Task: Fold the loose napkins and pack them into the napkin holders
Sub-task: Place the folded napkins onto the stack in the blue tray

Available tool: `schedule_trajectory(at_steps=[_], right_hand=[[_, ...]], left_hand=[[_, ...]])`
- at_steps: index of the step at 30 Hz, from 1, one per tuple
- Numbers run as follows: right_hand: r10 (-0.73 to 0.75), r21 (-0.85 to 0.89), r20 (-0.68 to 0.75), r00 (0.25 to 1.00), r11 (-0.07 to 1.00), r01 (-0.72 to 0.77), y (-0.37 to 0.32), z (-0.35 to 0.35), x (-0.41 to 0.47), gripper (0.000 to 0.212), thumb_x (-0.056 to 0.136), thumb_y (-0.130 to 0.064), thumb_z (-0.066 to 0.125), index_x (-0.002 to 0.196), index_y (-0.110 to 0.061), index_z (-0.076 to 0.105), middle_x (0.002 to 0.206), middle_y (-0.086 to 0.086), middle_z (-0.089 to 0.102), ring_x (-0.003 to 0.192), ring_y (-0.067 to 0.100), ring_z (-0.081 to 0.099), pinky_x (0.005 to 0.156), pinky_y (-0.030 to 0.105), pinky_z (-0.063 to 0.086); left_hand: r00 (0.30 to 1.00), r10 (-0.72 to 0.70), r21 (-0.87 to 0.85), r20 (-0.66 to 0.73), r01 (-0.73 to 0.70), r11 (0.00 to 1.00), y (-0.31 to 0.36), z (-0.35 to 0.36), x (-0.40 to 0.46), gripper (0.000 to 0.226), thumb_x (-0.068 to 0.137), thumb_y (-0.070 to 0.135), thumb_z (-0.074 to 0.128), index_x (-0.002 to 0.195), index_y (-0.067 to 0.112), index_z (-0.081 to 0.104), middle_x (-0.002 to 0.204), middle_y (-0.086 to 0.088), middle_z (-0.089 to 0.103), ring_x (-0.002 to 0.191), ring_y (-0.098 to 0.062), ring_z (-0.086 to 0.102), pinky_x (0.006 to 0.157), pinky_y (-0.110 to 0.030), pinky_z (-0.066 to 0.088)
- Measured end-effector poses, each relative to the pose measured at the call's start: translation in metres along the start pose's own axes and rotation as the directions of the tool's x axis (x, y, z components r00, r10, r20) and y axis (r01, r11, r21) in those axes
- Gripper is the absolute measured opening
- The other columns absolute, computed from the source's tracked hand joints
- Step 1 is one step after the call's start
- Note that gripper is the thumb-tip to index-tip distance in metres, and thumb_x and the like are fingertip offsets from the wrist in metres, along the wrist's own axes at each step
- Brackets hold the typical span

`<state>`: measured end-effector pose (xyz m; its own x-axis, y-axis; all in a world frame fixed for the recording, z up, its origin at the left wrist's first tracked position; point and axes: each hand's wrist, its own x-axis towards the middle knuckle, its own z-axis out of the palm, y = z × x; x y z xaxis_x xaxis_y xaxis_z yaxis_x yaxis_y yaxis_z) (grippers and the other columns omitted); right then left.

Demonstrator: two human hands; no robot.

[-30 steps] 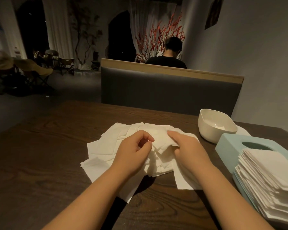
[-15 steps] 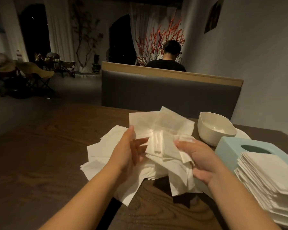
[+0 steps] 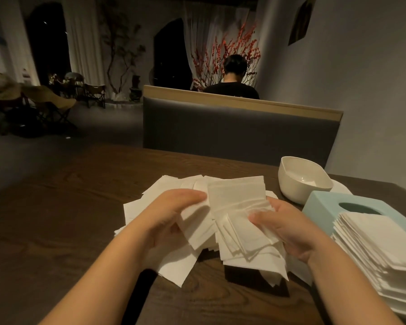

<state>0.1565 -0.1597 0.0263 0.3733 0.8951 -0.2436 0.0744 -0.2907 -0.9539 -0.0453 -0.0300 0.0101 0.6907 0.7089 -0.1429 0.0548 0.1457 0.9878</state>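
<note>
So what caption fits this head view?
Both hands, left hand and right hand, gather loose white paper napkins above a dark wooden table.

The napkins [image 3: 237, 221] are plain white, in the loose heap and in the neat stack [image 3: 380, 247] at near right. The table [image 3: 68, 219] is dark brown with a clear wood grain. The bowl [image 3: 300, 181] at far right is cream-white. The napkin holder [image 3: 326, 205] beside it is pale blue-green. The bench back [image 3: 232, 132] is dark grey with a light tan top strip. Far behind stand red-berried branches [image 3: 220, 57] and white curtains [image 3: 85, 38].
</note>
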Motion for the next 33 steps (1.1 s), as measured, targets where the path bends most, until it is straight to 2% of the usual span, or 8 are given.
schedule_trajectory(at_steps=[5,11,16,19,23,26,29,33], right_hand=[[-0.025,0.073,-0.127,0.992,0.997,0.034,0.001,0.0,0.002,0.033,0.09,-0.01,0.066,0.119,-0.026,0.064,0.105,0.003,0.075,0.095,0.026,0.072,0.082,0.044,0.059],[0.006,-0.094,0.091,0.996,0.996,0.003,-0.001,-0.003,-0.004,0.03,0.09,-0.007,0.064,0.115,-0.023,0.067,0.101,0.001,0.076,0.097,0.021,0.072,0.09,0.041,0.057],[0.097,-0.394,0.212,0.972,0.919,-0.005,0.001,0.002,-0.005,0.026,0.085,-0.016,0.068,0.109,-0.028,0.069,0.105,-0.001,0.074,0.1,0.017,0.07,0.094,0.037,0.056],[0.091,-0.492,0.213,0.973,0.87,0.026,0.001,0.002,-0.003,0.023,0.085,-0.016,0.069,0.104,-0.028,0.07,0.105,-0.005,0.072,0.101,0.013,0.067,0.098,0.034,0.053],[0.115,-0.467,0.223,0.968,0.884,0.003,0.004,0.002,-0.001,0.025,0.087,-0.016,0.07,0.107,-0.032,0.07,0.106,-0.007,0.072,0.103,0.014,0.067,0.093,0.028,0.053],[0.094,-0.417,0.237,0.967,0.909,0.014,0.008,0.0,0.003,0.03,0.087,-0.017,0.072,0.113,-0.033,0.07,0.11,-0.005,0.072,0.106,0.015,0.068,0.098,0.033,0.053],[0.066,-0.364,0.236,0.969,0.931,0.025,0.008,-0.002,0.003,0.035,0.087,-0.018,0.073,0.116,-0.037,0.069,0.114,-0.009,0.071,0.109,0.013,0.067,0.1,0.036,0.052],[0.025,-0.341,0.239,0.971,0.938,0.06,0.008,-0.002,0.0,0.031,0.087,-0.018,0.072,0.112,-0.037,0.071,0.113,-0.007,0.072,0.11,0.017,0.067,0.102,0.041,0.05]], left_hand=[[0.998,0.045,0.13,-0.042,-0.039,0.991,0.002,-0.009,0.0,0.012,0.089,0.017,0.071,0.077,0.017,0.07,0.078,-0.001,0.07,0.07,-0.015,0.067,0.054,-0.023,0.047],[0.931,0.117,0.043,-0.346,-0.109,0.993,0.006,-0.008,0.004,0.021,0.095,0.012,0.054,0.11,0.019,0.068,0.111,-0.009,0.067,0.103,-0.03,0.062,0.079,-0.042,0.054],[0.99,0.117,-0.261,-0.084,-0.135,0.956,0.015,-0.006,-0.01,0.047,0.08,0.033,0.075,0.122,0.014,0.063,0.111,-0.012,0.068,0.096,-0.025,0.067,0.063,-0.03,0.055],[0.97,0.159,0.13,0.182,-0.184,0.974,0.013,0.001,-0.011,0.036,0.072,0.04,0.082,0.098,0.017,0.071,0.092,-0.002,0.073,0.083,-0.016,0.07,0.069,-0.027,0.055],[0.964,0.198,0.688,0.176,-0.264,0.676,-0.007,0.018,0.001,0.017,0.09,0.039,0.068,0.079,0.027,0.071,0.071,0.013,0.062,0.07,-0.005,0.058,0.066,-0.021,0.045],[0.959,0.254,0.7,0.122,-0.265,0.664,-0.012,0.024,0.003,0.006,0.09,0.036,0.069,0.089,0.031,0.066,0.091,0.015,0.061,0.085,-0.005,0.056,0.075,-0.022,0.045],[0.96,0.271,0.693,0.07,-0.242,0.679,-0.01,0.025,0.002,0.029,0.087,0.038,0.072,0.113,0.036,0.059,0.113,0.015,0.059,0.1,-0.005,0.056,0.086,-0.022,0.048],[0.973,0.232,0.535,0.023,-0.207,0.819,-0.011,0.022,0.004,0.025,0.083,0.032,0.078,0.106,0.029,0.067,0.089,0.003,0.069,0.078,-0.008,0.062,0.073,-0.025,0.05]])
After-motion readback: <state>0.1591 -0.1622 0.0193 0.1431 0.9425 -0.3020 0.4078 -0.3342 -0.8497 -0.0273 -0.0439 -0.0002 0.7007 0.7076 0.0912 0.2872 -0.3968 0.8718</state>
